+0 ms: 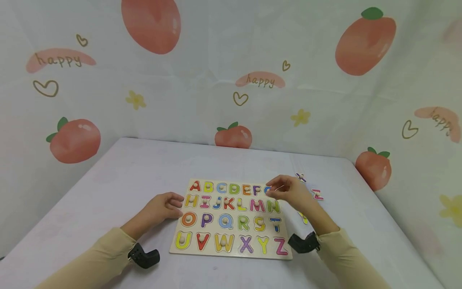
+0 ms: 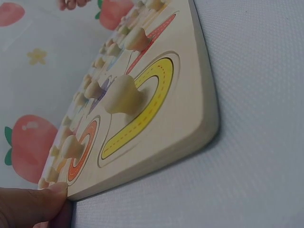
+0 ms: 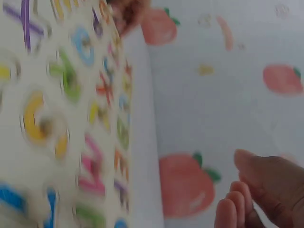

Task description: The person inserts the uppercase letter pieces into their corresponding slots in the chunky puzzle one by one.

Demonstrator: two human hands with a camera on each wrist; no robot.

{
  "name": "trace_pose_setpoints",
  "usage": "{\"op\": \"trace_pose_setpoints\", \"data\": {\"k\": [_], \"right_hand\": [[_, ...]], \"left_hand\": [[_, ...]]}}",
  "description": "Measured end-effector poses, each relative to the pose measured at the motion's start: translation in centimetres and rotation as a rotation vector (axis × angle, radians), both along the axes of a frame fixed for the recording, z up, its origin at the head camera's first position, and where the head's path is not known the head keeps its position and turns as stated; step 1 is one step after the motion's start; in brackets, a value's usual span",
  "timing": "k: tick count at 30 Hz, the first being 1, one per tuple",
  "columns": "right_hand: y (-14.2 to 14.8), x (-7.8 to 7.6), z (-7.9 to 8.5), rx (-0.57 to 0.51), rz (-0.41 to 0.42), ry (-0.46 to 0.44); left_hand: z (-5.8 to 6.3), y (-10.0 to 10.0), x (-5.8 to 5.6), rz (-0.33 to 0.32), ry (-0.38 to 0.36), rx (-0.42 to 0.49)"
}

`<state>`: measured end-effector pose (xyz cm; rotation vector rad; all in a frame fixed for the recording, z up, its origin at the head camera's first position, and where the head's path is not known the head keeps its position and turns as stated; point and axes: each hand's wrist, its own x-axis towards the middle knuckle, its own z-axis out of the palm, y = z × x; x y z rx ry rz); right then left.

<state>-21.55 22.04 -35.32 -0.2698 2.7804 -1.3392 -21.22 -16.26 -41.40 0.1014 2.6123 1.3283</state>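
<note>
A wooden alphabet puzzle board (image 1: 231, 255) lies flat, most of its coloured letters fitted with round wooden knobs. In the bottom row, the X (image 1: 246, 244), Y (image 1: 263, 244) and Z (image 1: 281, 246) shapes show no knobs. My left hand (image 1: 159, 209) touches the board's left edge with thumb and fingertips, beside H and O; the thumb (image 2: 45, 202) shows there in the left wrist view. Over the upper right corner hovers my right hand (image 1: 293, 193), fingers loosely bent, partly covering the G. Between its thumb and fingers, nothing shows in the right wrist view.
Right of the board lie loose letter pieces: a purple X (image 1: 300, 177), a pink Z (image 1: 317, 194) and a yellow Y (image 1: 304, 218) partly behind the right forearm. A white cloth covers the table (image 1: 151, 160); a fruit-printed curtain (image 1: 202, 80) hangs behind it.
</note>
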Motion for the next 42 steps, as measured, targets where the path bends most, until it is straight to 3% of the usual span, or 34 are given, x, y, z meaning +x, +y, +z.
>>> {"op": "trace_pose_setpoints", "data": {"k": [8,16,21,28,34,42], "right_hand": [[5.7,-4.5,-1.8,-0.049,-0.178,-0.003],[8.6,-6.6,-2.6,-0.047,-0.321,-0.031],[9.3,-7.4,-3.2,-0.063,-0.388,-0.075],[9.6,-8.3,-4.1,0.028,-0.455,-0.084],[9.8,-8.6,-4.6,0.047,-0.463,-0.117],[9.8,-8.6,-5.0,0.096,-0.442,-0.094]], "left_hand": [[0.0,0.0,0.0,0.008,-0.007,-0.003],[0.0,0.1,0.0,0.01,-0.017,-0.006],[0.1,0.2,0.0,0.016,-0.023,-0.01],[-0.1,0.2,0.0,0.023,-0.016,-0.018],[0.0,0.3,0.0,0.029,-0.02,-0.019],[0.1,0.4,0.1,0.029,-0.01,-0.019]]}}
